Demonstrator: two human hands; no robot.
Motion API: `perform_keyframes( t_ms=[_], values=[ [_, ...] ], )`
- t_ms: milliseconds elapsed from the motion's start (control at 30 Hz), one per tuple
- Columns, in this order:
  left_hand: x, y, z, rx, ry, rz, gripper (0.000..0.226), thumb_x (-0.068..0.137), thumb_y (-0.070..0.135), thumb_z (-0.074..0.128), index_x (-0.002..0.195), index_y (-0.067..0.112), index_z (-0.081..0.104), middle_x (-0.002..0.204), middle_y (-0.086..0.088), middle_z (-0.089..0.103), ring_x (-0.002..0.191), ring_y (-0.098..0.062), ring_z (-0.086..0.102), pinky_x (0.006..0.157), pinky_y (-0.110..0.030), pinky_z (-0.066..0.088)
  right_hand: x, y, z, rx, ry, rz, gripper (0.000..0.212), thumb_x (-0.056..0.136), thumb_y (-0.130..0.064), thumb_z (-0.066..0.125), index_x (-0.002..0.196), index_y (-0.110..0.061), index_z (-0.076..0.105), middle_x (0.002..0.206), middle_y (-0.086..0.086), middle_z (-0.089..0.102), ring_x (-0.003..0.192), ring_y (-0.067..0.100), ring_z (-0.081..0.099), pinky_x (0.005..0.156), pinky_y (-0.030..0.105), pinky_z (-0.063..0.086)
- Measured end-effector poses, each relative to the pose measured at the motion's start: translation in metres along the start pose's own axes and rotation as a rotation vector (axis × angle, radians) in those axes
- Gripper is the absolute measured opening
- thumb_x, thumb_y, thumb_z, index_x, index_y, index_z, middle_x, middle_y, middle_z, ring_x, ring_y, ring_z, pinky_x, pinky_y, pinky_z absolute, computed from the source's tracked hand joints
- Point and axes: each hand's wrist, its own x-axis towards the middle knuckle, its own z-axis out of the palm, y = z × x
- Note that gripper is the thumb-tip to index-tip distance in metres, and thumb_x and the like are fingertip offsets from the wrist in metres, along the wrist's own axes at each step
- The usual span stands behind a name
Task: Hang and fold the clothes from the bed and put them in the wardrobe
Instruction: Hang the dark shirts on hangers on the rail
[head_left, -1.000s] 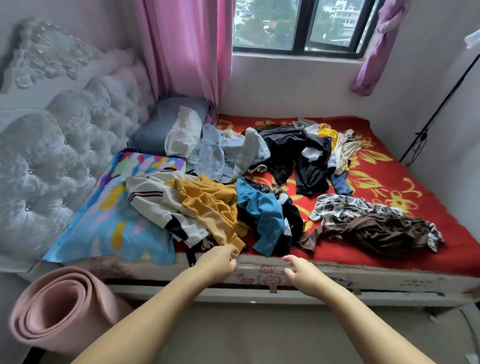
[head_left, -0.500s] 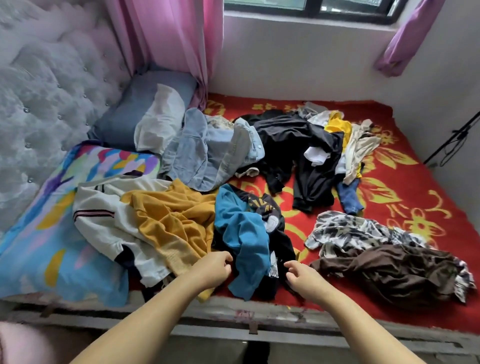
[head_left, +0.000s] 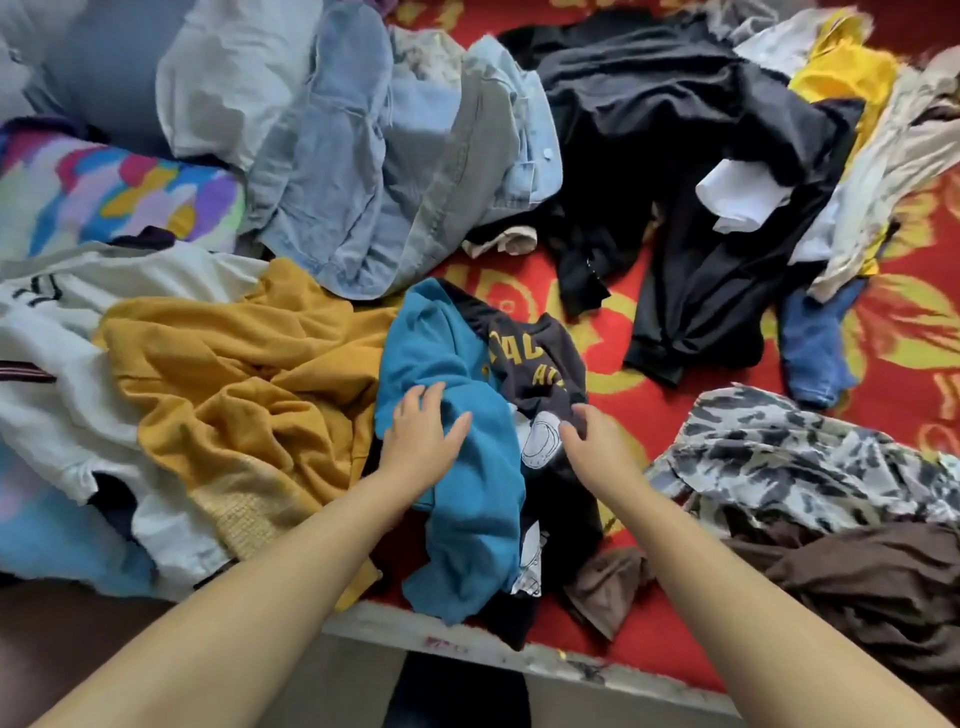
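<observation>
Teal garment (head_left: 457, 457): soft, light and limp, it will sag when lifted; better to take it at shoulders or collar.
Look: plain teal, crumpled, lying over a dark printed shirt (head_left: 535, 358).
Place: lower middle of the frame, at the bed edge (head_left: 519, 657).
Left hand (head_left: 421, 441): fingers spread, resting flat on the teal cloth.
Right hand (head_left: 597, 447): fingertips pinch the dark shirt, apart from the left.
Around: mustard garment (head_left: 244, 379) at left, camouflage piece (head_left: 789, 457) at right.

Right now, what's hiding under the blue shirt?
A dark shirt with yellow letters pokes out from under the blue shirt, plus some white printed cloth. The rest is covered.
</observation>
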Motion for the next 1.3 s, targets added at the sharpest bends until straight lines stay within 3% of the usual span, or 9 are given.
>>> perform_keyframes(
  t_ms=[167,267,367,500,633,767,967,1100,1300],
  values=[
    [0.055,0.006,0.057,-0.126,-0.173,-0.252,0.098,0.082,0.069,0.050,0.152,0.026,-0.002,0.160,-0.010,-0.005,0.147,-0.030,0.001,0.114,-0.053,0.015,0.059,0.008,0.052,0.283,-0.075,0.161,0.082,0.092,-0.046,0.055,0.153,-0.014,0.010,0.156,0.013,0.020,0.141,0.029,0.026,0.110,0.041,0.030],
    [0.060,0.000,0.088,0.114,-0.254,-0.246,0.075,0.091,0.056,0.047,0.150,0.022,0.017,0.161,-0.006,-0.003,0.147,-0.025,-0.004,0.111,-0.061,0.014,0.066,0.024,0.080,0.150,-0.110,0.136,0.055,0.097,-0.031,0.048,0.147,-0.015,0.031,0.145,0.014,0.039,0.127,0.032,0.044,0.102,0.042,0.041],
    [0.056,-0.007,0.102,0.104,-0.169,-0.172,0.041,0.101,0.037,0.036,0.137,0.017,0.040,0.158,-0.001,0.018,0.147,-0.019,0.008,0.111,-0.062,0.013,0.060,0.036,0.088,0.130,0.006,0.063,0.022,0.097,-0.013,0.041,0.113,-0.014,0.056,0.110,0.012,0.060,0.099,0.030,0.055,0.074,0.032,0.040],
    [0.045,-0.018,0.078,-0.345,-0.034,-0.262,0.028,0.103,0.022,0.033,0.081,0.014,0.048,0.100,-0.014,0.059,0.106,-0.032,0.053,0.089,-0.036,0.036,0.043,0.035,0.071,0.474,0.070,0.160,0.022,0.099,-0.011,0.040,0.108,-0.023,0.057,0.097,0.003,0.060,0.086,0.020,0.052,0.068,0.030,0.037],
    [0.013,-0.035,0.035,-1.097,-0.126,-0.489,0.029,0.104,0.023,0.037,0.093,0.015,0.063,0.092,-0.007,0.071,0.084,-0.021,0.067,0.075,-0.033,0.053,0.012,0.008,0.053,0.830,0.069,0.290,0.027,0.095,-0.006,0.044,0.102,-0.026,0.061,0.109,0.007,0.066,0.100,0.025,0.059,0.090,0.038,0.046],
    [-0.038,-0.036,-0.003,-1.315,-0.119,-0.539,0.030,0.103,0.027,0.038,0.096,0.015,0.064,0.077,-0.003,0.074,0.067,-0.015,0.070,0.059,-0.026,0.055,-0.036,-0.028,0.035,0.871,0.046,0.252,0.026,0.093,-0.007,0.044,0.091,-0.024,0.064,0.109,0.010,0.068,0.099,0.026,0.061,0.091,0.039,0.047],
    [-0.125,-0.036,-0.072,-1.478,-0.131,-0.405,0.036,0.099,0.036,0.044,0.114,0.012,0.067,0.110,-0.011,0.071,0.101,-0.027,0.066,0.096,-0.040,0.049,-0.130,-0.083,0.003,1.032,0.004,0.064,0.013,0.080,-0.012,0.049,0.074,-0.018,0.059,0.073,0.006,0.059,0.068,0.021,0.055,0.064,0.031,0.042],
    [-0.183,-0.042,-0.113,-1.442,-0.250,-0.273,0.039,0.096,0.043,0.048,0.107,0.014,0.072,0.109,-0.011,0.071,0.098,-0.024,0.067,0.088,-0.035,0.053,-0.196,-0.128,-0.004,1.126,-0.136,-0.105,0.013,0.062,-0.015,0.045,0.074,-0.012,0.042,0.075,0.008,0.035,0.068,0.024,0.031,0.058,0.031,0.027],
    [-0.258,-0.103,-0.190,-1.435,-0.349,-0.136,0.079,0.090,0.071,0.025,0.128,0.011,0.060,0.127,-0.015,0.061,0.120,-0.028,0.057,0.105,-0.041,0.040,-0.324,-0.184,0.036,0.623,-0.335,-0.561,0.014,0.069,-0.012,0.040,0.059,-0.003,0.043,0.055,0.001,0.036,0.052,0.016,0.032,0.049,0.023,0.023]
  ],
)
